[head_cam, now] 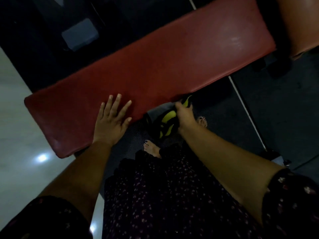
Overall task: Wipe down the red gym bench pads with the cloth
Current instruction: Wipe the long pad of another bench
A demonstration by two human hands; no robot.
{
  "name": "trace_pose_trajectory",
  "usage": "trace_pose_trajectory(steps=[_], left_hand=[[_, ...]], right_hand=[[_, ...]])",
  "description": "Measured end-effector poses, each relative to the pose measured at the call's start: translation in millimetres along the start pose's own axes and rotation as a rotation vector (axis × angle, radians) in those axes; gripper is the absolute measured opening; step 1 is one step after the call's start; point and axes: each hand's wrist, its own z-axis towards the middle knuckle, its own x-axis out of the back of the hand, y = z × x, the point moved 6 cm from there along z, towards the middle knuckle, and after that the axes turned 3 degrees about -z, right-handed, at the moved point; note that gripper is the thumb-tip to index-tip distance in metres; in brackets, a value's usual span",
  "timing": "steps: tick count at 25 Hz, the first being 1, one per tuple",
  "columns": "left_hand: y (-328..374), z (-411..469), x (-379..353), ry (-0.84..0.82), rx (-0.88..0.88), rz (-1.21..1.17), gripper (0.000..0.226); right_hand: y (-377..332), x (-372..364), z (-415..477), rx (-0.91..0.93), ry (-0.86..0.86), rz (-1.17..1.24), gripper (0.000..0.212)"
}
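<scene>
A long red bench pad (155,66) runs diagonally from lower left to upper right. My left hand (111,120) rests flat on its near left part, fingers spread and straight. My right hand (184,116) grips a black and yellow-green cloth (166,125) just off the pad's near edge, and the cloth hangs down below the pad. A second reddish pad (298,23) shows at the top right corner.
Dark rubber mat flooring (276,109) lies under and right of the bench, with a pale shiny floor (15,135) on the left. My bare feet (152,149) stand close to the bench's near side. A grey block (80,34) sits behind the bench.
</scene>
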Motion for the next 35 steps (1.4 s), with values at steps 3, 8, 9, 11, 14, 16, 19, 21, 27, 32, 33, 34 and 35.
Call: trace_pose_trajectory(steps=[3, 8, 9, 11, 14, 16, 19, 21, 27, 32, 33, 34, 35], left_hand=[[3, -15, -5, 0.000, 0.128, -0.038, 0.059], [4, -21, -7, -0.065, 0.142, -0.077, 0.060], [7, -20, -6, -0.067, 0.163, -0.086, 0.060], [7, -23, -4, -0.053, 0.278, -0.111, 0.058], [-5, -36, -3, -0.065, 0.599, -0.221, 0.059], [-1, -41, -5, -0.052, 0.766, -0.294, 0.059], [15, -43, -6, 0.054, 0.946, -0.388, 0.059], [17, -49, -5, 0.116, 1.037, -0.424, 0.060], [-29, -96, -2, 0.081, 1.208, -0.383, 0.068], [-19, -92, -4, 0.050, 1.213, -0.337, 0.067], [-18, -93, -4, 0.050, 1.220, -0.356, 0.067], [-19, -96, -4, 0.048, 1.218, -0.376, 0.067], [-20, -99, -2, 0.049, 1.202, -0.395, 0.066]], right_hand=[[23, 3, -29, 0.289, -0.166, -0.900, 0.069], [34, 7, -55, 1.939, -0.522, -2.181, 0.068], [34, 11, -37, 2.099, -0.523, -2.386, 0.070], [14, 16, -10, 2.359, -0.424, -2.693, 0.055], [-22, 24, 4, 2.677, -0.290, -2.922, 0.051], [-31, 18, 2, 2.478, -0.459, -3.035, 0.048], [7, -32, -29, 2.534, -0.593, -2.907, 0.051], [30, -47, -45, 2.576, -0.670, -2.833, 0.051], [-19, -8, -18, 2.844, -0.861, -3.011, 0.054], [19, -72, -60, 2.864, -1.002, -2.674, 0.052], [37, -84, -72, 2.907, -1.029, -2.572, 0.055], [50, -96, -85, 2.913, -1.047, -2.537, 0.053], [55, -104, -93, 2.900, -1.087, -2.525, 0.051]])
